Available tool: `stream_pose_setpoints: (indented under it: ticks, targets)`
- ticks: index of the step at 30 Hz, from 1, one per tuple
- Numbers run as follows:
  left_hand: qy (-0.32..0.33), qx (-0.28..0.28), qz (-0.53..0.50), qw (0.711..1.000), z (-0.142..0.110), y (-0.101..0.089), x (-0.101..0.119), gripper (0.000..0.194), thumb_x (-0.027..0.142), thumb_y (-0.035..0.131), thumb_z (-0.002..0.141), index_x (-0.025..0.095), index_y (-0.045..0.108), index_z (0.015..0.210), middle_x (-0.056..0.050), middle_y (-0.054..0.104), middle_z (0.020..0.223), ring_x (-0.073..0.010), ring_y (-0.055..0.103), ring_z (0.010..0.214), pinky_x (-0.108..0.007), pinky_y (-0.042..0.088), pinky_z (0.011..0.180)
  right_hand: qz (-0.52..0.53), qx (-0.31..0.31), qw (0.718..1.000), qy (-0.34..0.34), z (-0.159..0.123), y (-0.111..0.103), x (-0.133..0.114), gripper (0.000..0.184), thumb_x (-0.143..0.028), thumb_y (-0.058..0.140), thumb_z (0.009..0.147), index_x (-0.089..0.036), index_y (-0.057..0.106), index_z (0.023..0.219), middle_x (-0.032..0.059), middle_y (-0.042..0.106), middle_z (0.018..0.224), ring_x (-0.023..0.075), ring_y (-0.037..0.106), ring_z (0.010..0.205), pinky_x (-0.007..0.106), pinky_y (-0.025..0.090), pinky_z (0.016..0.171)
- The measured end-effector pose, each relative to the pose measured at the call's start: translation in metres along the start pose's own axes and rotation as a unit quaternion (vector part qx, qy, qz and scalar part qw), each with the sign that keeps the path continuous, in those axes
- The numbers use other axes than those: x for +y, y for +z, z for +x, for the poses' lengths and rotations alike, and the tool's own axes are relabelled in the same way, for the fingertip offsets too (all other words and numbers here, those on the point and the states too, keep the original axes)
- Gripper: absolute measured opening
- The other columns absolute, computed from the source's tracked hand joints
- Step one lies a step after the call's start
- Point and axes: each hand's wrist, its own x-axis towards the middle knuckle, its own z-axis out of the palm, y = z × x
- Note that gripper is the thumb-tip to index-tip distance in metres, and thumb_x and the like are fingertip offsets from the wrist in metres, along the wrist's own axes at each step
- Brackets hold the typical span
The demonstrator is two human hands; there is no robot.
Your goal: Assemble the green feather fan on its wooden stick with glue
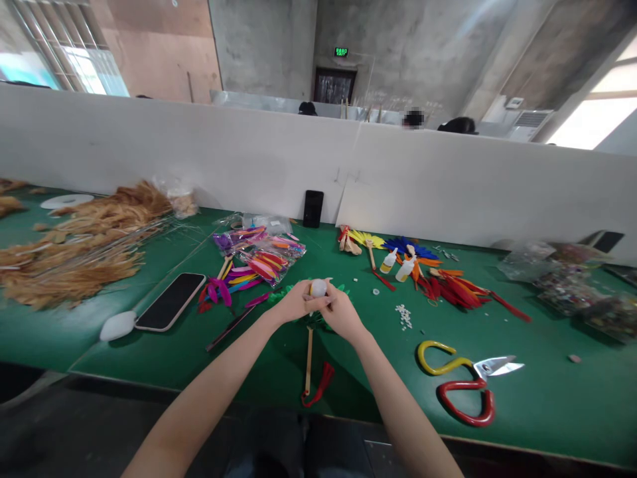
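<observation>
- Left hand [298, 302] and right hand [342, 311]: fingers closed around 1 pale round object [318, 287], above green feathers [283, 293].
- Wooden handle [309, 362]: below the hands, red tassel [326, 378] at its near end.
- Scissors [482, 372]: near right, blades slightly apart.
- 2 small bottles [405, 269]: farther right.

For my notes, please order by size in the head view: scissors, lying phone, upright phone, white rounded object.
Scissors
Lying phone
Upright phone and white rounded object: too alike to rank
</observation>
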Motion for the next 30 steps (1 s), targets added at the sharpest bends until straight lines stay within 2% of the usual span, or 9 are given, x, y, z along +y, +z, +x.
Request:
stream_pose_setpoints:
  ticks: [10,14,20,25,30]
  targets:
    - [0.038,-0.023,-0.027,0.999,-0.0018,-0.0007,-0.0009,0.026,0.037,0.058,0.076,0.011,0.062,0.08,-0.001,0.057,0.069,-0.0109,0.047,0.06,-0.021,0.04,0.058,0.014,-0.002,1.0,-0.006,-0.0006,0.0007,-0.0015,0.031,-0.01,0.047,0.075,-0.017,0.053,0.104,0.008,0.064,0.091,0.019,0.06,0.075,0.027,0.045,0.066]
    - [0.029,-0.021,-0.024,0.999,-0.0026,-0.001,-0.0006,0.026,0.036,0.059,0.075,0.011,0.062,0.08,0.0,0.055,0.067,-0.0111,0.047,0.06,-0.021,0.041,0.057,0.019,-0.007,1.0,-0.005,-0.0006,0.0013,-0.0014,0.032,-0.01,0.047,0.075,-0.017,0.053,0.105,0.0082,0.064,0.091,0.0192,0.06,0.077,0.028,0.045,0.068]
    - [0.009,0.001,-0.002,1.0,-0.0042,-0.0003,-0.0021,0.032,0.042,0.06,0.072,0.012,0.063,0.081,-0.002,0.057,0.068,-0.0148,0.051,0.065,-0.024,0.043,0.061,0.02,-0.008,1.0,-0.013,-0.0014,0.0012,-0.0035,0.027,-0.01,0.047,0.074,-0.016,0.054,0.1,0.0064,0.064,0.084,0.0177,0.058,0.069,0.026,0.044,0.061]
    - [0.006,-0.018,-0.009,1.0,-0.0055,-0.0014,-0.0003,0.031,0.041,0.058,0.074,0.011,0.061,0.081,-0.001,0.055,0.066,-0.0122,0.048,0.06,-0.022,0.041,0.056,0.035,-0.006,0.999,-0.035,-0.0012,0.0039,0.0005,0.031,-0.009,0.047,0.073,-0.018,0.054,0.102,0.0053,0.064,0.086,0.0181,0.059,0.072,0.027,0.045,0.064]
    - [0.01,-0.008,-0.028,1.0,-0.0052,-0.0003,-0.0017,0.024,0.036,0.06,0.073,0.013,0.059,0.076,0.002,0.052,0.063,-0.01,0.045,0.057,-0.02,0.038,0.053,0.042,-0.01,0.998,-0.042,-0.0004,0.0033,0.0024,0.032,-0.008,0.047,0.074,-0.018,0.054,0.103,0.0062,0.064,0.09,0.0184,0.059,0.075,0.027,0.044,0.066]
